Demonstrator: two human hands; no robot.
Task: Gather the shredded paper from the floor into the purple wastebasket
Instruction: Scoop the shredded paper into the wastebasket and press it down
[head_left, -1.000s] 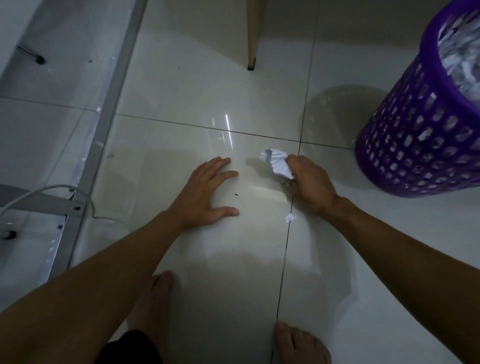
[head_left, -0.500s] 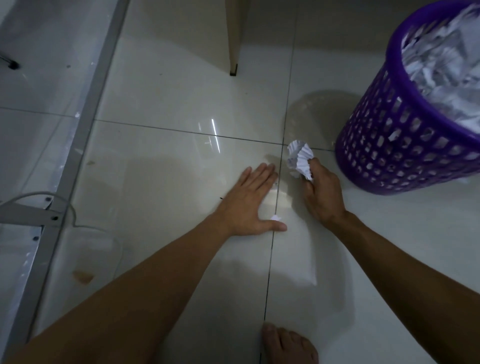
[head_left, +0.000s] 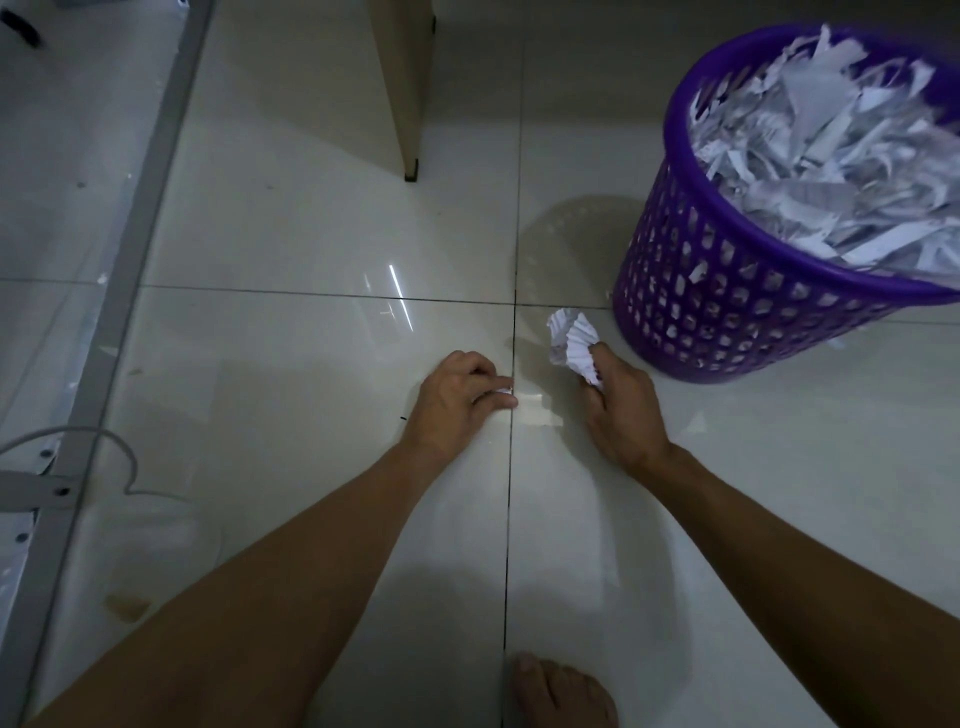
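Between left hand (head_left: 457, 397) fingertips, paper scrap (head_left: 504, 391).

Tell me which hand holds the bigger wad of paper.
The right hand: it grips a crumpled wad beside the purple wastebasket. The left hand pinches only a tiny scrap.

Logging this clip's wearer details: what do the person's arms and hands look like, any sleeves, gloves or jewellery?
Both forearms are bare to the frame edge, with no sleeves in view. The left hand and right hand wear no gloves, and no rings, watch or wristbands are visible. The dim light hides finer marks.
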